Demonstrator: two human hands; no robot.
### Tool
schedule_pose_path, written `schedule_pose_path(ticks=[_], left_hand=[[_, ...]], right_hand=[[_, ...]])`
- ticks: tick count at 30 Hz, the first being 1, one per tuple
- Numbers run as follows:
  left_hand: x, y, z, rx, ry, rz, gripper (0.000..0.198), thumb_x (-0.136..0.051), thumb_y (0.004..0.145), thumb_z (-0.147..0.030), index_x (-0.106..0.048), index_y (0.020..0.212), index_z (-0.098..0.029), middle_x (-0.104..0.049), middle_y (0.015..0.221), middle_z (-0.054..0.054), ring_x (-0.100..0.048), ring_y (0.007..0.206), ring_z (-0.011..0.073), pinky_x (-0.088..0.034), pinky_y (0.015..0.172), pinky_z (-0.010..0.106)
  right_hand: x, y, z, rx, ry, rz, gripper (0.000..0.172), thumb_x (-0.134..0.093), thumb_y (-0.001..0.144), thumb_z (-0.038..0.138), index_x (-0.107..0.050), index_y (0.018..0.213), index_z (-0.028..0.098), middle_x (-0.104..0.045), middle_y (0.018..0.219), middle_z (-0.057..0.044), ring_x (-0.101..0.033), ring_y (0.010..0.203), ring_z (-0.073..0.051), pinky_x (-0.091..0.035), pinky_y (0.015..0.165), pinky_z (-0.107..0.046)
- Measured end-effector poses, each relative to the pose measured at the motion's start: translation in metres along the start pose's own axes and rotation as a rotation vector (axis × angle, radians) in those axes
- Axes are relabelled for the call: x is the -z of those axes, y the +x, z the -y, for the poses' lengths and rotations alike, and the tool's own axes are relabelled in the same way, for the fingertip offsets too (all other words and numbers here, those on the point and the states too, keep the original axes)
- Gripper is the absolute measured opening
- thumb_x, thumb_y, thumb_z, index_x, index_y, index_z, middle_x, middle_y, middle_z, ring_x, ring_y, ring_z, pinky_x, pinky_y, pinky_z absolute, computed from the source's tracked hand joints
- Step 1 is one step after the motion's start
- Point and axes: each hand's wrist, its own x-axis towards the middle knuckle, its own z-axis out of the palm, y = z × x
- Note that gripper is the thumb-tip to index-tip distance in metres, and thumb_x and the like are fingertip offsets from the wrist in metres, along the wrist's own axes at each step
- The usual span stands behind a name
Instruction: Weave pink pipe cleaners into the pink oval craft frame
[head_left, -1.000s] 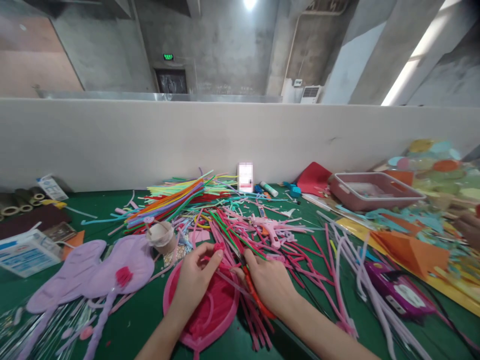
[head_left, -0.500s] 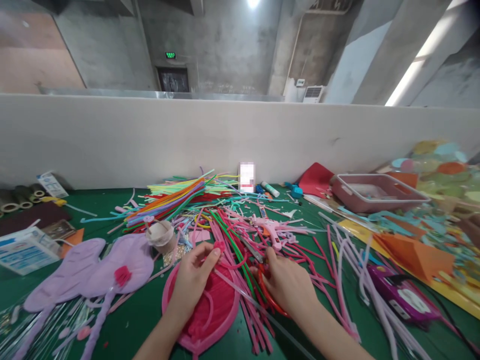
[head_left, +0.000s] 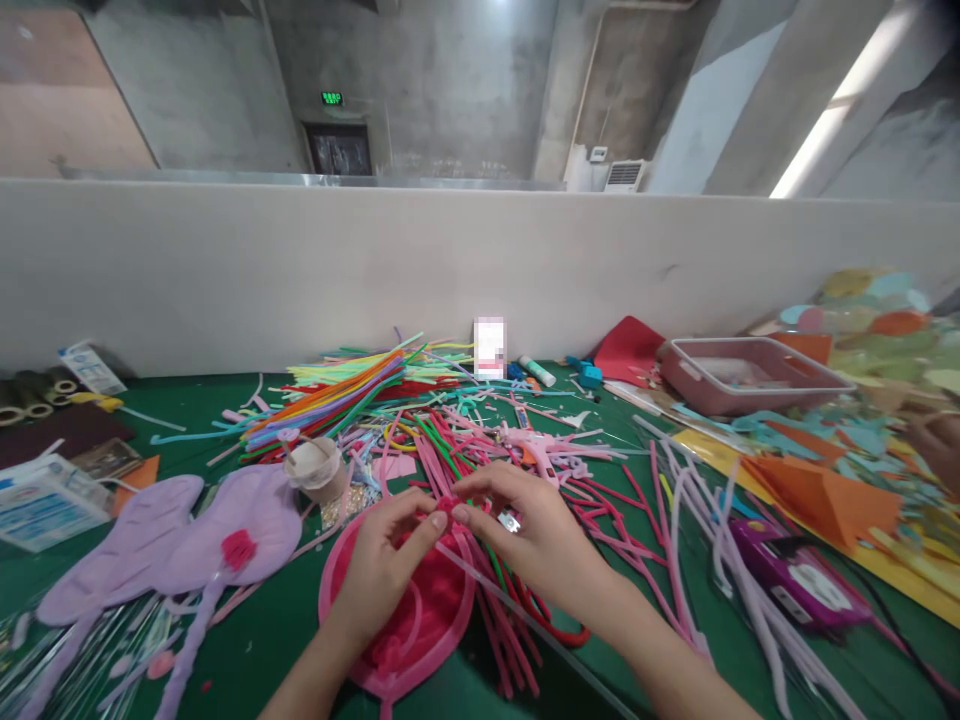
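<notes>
Between both hands, above the table, is a small pinkish-red pipe-cleaner coil (head_left: 448, 504). My left hand (head_left: 386, 565) pinches it between thumb and fingers. My right hand (head_left: 536, 525) meets it from the other side, its thumb and fingertips closed on the same coil. A translucent stick (head_left: 525, 612) slants from just below the fingertips toward the lower right. Under the hands lies a round, pink-edged red pipe-cleaner piece (head_left: 442, 655), partly covered by my left hand and forearm. Red-handled scissors (head_left: 566, 634) rest on the table below my right hand, mostly hidden by it.
Pink pipe cleaners (head_left: 506, 650) and a multicoloured heap (head_left: 330, 405) cover the middle. Lilac butterfly-like shapes (head_left: 259, 510) and a cup (head_left: 315, 470) stand left. A pink glue gun (head_left: 540, 450), a purple device (head_left: 795, 580) and a pink tray (head_left: 750, 400) lie right.
My right hand has let go of the scissors, which now lie on the table. It has moved left and up to join my left hand at the small coil.
</notes>
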Motion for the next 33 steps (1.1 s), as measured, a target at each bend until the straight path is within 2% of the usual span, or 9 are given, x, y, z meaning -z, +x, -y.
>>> schedule_pose_path(ticks=[4,7,10,13,16,19,24,29,33], left_hand=[[0.001,-0.001,0.001,-0.059,0.159,0.0,0.025,-0.05,0.089,-0.034,-0.061,0.073,-0.018,-0.059,0.074,0.001,-0.057,0.072,0.0179,-0.043,0.068,0.027],[-0.001,-0.001,0.001,-0.09,0.259,-0.02,0.023,-0.05,0.09,-0.033,-0.062,0.076,-0.019,-0.062,0.076,0.002,-0.059,0.072,0.0179,-0.043,0.067,0.027],[-0.003,-0.001,0.0,-0.084,0.264,-0.039,0.019,-0.052,0.09,-0.034,-0.064,0.084,-0.021,-0.066,0.082,0.002,-0.061,0.074,0.0178,-0.045,0.068,0.027],[-0.003,0.0,-0.001,-0.075,0.323,-0.055,0.018,-0.054,0.089,-0.033,-0.065,0.082,-0.021,-0.068,0.08,0.001,-0.062,0.072,0.0178,-0.045,0.067,0.027],[-0.002,0.001,-0.001,-0.097,0.392,-0.046,0.016,-0.057,0.087,-0.028,-0.064,0.075,-0.021,-0.067,0.075,0.001,-0.061,0.069,0.0176,-0.044,0.066,0.026],[-0.002,0.001,0.0,-0.116,0.387,-0.013,0.019,-0.058,0.085,-0.025,-0.06,0.067,-0.021,-0.065,0.07,0.0,-0.06,0.067,0.0173,-0.044,0.065,0.026],[-0.003,0.002,0.003,-0.108,0.267,0.004,0.02,-0.059,0.085,-0.026,-0.061,0.066,-0.021,-0.065,0.069,0.0,-0.06,0.068,0.0167,-0.045,0.066,0.026],[-0.005,0.001,0.0,-0.115,0.139,-0.061,0.018,-0.061,0.083,-0.027,-0.064,0.067,-0.019,-0.065,0.069,0.002,-0.061,0.067,0.0172,-0.047,0.066,0.026],[-0.007,0.001,-0.001,-0.096,0.113,-0.109,0.017,-0.061,0.082,-0.029,-0.064,0.068,-0.019,-0.065,0.068,0.002,-0.061,0.065,0.017,-0.048,0.063,0.026]], right_hand=[[-0.015,0.007,-0.006,-0.024,0.11,0.029,0.008,-0.062,0.087,0.022,-0.066,0.081,0.018,-0.065,0.076,0.0,-0.059,0.072,-0.014,-0.044,0.066,-0.025],[-0.022,0.01,-0.016,-0.055,0.237,0.063,0.009,-0.06,0.087,0.024,-0.063,0.081,0.017,-0.063,0.077,0.0,-0.058,0.071,-0.013,-0.044,0.064,-0.024],[-0.025,0.01,-0.024,-0.066,0.329,0.032,0.012,-0.059,0.088,0.026,-0.062,0.081,0.018,-0.062,0.079,0.0,-0.058,0.074,-0.014,-0.045,0.065,-0.024],[-0.024,0.008,-0.027,-0.011,0.272,0.015,0.009,-0.058,0.089,0.024,-0.064,0.086,0.019,-0.063,0.084,-0.002,-0.059,0.078,-0.015,-0.045,0.069,-0.026],[-0.02,0.006,-0.027,0.1,0.095,0.033,0.008,-0.058,0.087,0.016,-0.065,0.085,0.019,-0.063,0.088,-0.003,-0.057,0.086,-0.017,-0.045,0.078,-0.03],[-0.017,0.003,-0.027,0.126,-0.007,0.061,0.009,-0.056,0.086,0.012,-0.061,0.083,0.018,-0.061,0.09,-0.005,-0.055,0.09,-0.019,-0.044,0.081,-0.032],[-0.02,0.001,-0.028,0.072,0.126,0.072,0.009,-0.052,0.089,0.015,-0.055,0.081,0.018,-0.058,0.084,-0.002,-0.053,0.081,-0.016,-0.042,0.074,-0.028],[-0.028,0.0,-0.027,-0.062,0.376,0.056,0.014,-0.053,0.091,0.029,-0.055,0.082,0.018,-0.055,0.078,0.0,-0.05,0.072,-0.013,-0.04,0.066,-0.024],[-0.034,0.0,-0.029,-0.179,0.589,0.057,0.025,-0.059,0.086,0.041,-0.057,0.08,0.018,-0.054,0.072,0.002,-0.049,0.066,-0.012,-0.04,0.061,-0.023]])
